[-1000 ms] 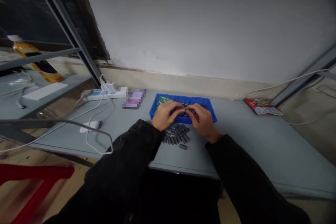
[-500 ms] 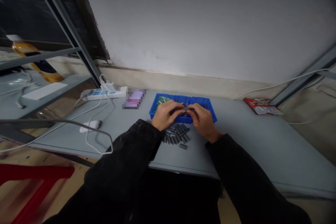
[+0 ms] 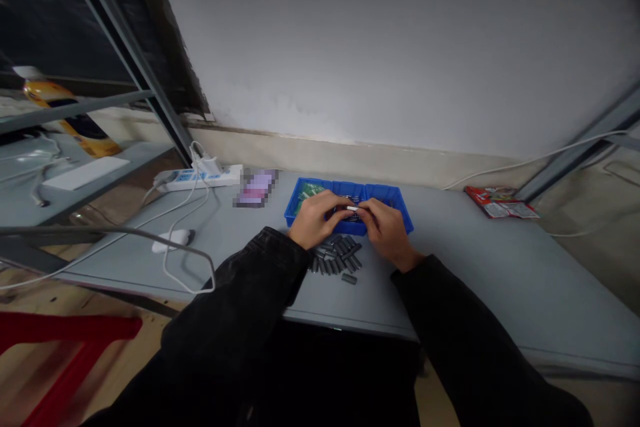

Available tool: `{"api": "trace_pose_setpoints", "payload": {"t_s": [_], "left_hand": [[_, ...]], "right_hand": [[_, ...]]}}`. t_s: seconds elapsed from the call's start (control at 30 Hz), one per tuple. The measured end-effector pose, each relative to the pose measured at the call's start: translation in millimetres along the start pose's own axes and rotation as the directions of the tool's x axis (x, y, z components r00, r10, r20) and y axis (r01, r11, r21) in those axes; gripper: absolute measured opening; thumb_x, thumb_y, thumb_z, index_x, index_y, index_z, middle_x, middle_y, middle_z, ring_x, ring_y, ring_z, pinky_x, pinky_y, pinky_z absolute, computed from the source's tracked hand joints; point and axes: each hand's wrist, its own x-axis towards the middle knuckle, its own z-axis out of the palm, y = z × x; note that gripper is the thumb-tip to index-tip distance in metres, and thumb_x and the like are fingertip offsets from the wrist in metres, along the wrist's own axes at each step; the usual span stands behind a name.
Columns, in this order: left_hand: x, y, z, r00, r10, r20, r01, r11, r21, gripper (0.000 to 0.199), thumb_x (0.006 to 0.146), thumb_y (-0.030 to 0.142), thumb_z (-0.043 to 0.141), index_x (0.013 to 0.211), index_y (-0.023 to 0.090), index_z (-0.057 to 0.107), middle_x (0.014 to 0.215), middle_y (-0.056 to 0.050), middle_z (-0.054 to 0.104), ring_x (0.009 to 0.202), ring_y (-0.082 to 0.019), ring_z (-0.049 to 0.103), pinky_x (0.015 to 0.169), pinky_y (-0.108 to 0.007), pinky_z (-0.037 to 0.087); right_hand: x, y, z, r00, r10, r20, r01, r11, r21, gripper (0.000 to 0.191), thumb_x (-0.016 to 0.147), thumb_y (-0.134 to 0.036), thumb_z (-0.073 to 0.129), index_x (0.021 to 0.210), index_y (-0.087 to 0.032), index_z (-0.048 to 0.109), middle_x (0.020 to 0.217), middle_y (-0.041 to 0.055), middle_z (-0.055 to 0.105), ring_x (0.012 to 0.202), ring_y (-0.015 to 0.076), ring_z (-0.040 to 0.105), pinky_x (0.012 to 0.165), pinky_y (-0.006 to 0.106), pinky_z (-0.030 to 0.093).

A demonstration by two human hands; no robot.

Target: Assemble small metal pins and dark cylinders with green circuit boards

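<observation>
On my feed, a small, bright, slim piece [image 3: 352, 209] sits right at the fingertips, bridging the narrow gap between the left hand [image 3: 316, 219] and the right hand [image 3: 387, 227]. I see the left fingers and thumb pinched on its left end and the right fingers and thumb pinched on its right end, so both hands grip it, and it lies roughly crosswise from my viewpoint. It shows over the middle of a blue divided tray [image 3: 407, 219], where shiny metal bits are partly visible behind the fingers; I can't make out their shape. In the tray's left compartment I have green material [image 3: 311, 191], partly covered by the left hand.

Nearer to me, a pile of dark grey cylinders [image 3: 336, 257] lies on the grey surface [image 3: 465, 267] just in front of the tray, with a single cylinder [image 3: 349, 278] just apart from it on the near side. Farther out to my left, I see a blurred-out flat item [image 3: 257, 187] and a white power strip [image 3: 223, 177] with cables; well off to my right lies a red packet [image 3: 501, 202].
</observation>
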Motion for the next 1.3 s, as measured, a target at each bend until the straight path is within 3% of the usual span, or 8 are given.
{"api": "trace_pose_setpoints", "payload": {"t_s": [0.17,0.47,0.8,1.03,1.3], "left_hand": [[-0.1,-1.0,0.2,0.999,-0.023,-0.027,0.024,0.999,0.033,0.017,0.095,0.028,0.062,0.103,0.016,0.07,0.097,-0.006,0.073,0.083,-0.015,0.066,0.081,-0.032,0.055],[0.3,-0.2,-0.1,1.0,-0.012,-0.019,0.012,1.0,0.013,0.016,0.094,0.028,0.064,0.103,0.016,0.07,0.097,-0.005,0.073,0.084,-0.014,0.066,0.08,-0.031,0.054],[0.7,0.1,-0.8,1.0,-0.003,0.005,0.003,1.0,0.003,0.018,0.094,0.03,0.064,0.104,0.017,0.07,0.096,-0.007,0.074,0.083,-0.016,0.065,0.079,-0.033,0.054],[0.4,-0.3,-0.2,0.999,-0.028,-0.042,0.029,0.999,0.031,0.017,0.094,0.029,0.064,0.103,0.016,0.07,0.095,-0.006,0.073,0.084,-0.015,0.066,0.081,-0.032,0.055],[0.1,-1.1,-0.3,0.999,-0.029,-0.02,0.029,0.999,0.021,0.017,0.094,0.029,0.064,0.103,0.016,0.07,0.095,-0.006,0.073,0.082,-0.015,0.065,0.08,-0.032,0.054]], "right_hand": [[-2.5,2.2,1.8,0.998,0.06,-0.004,-0.059,0.998,0.02,0.023,0.098,-0.031,0.053,0.119,-0.022,0.057,0.094,0.0029,0.07,0.081,0.0177,0.067,0.075,0.03,0.051],[-1.0,3.0,1.1,1.0,0.004,-0.015,-0.004,1.0,0.0,0.016,0.102,-0.029,0.046,0.109,-0.023,0.059,0.1,0.0048,0.069,0.09,0.0196,0.066,0.08,0.032,0.05],[1.8,-0.2,-0.9,1.0,-0.001,-0.004,0.001,1.0,-0.02,0.026,0.103,-0.033,0.042,0.09,-0.022,0.061,0.081,0.0035,0.063,0.078,0.0179,0.062,0.071,0.03,0.046],[-1.6,2.7,1.1,0.998,0.056,-0.004,-0.056,0.998,0.015,0.022,0.099,-0.033,0.051,0.117,-0.023,0.058,0.096,0.0037,0.07,0.081,0.0184,0.066,0.075,0.031,0.051],[-1.6,5.1,2.0,1.0,0.008,-0.016,-0.008,1.0,0.0,0.016,0.101,-0.029,0.047,0.11,-0.024,0.059,0.103,0.0045,0.07,0.092,0.0199,0.067,0.082,0.032,0.052]]}}
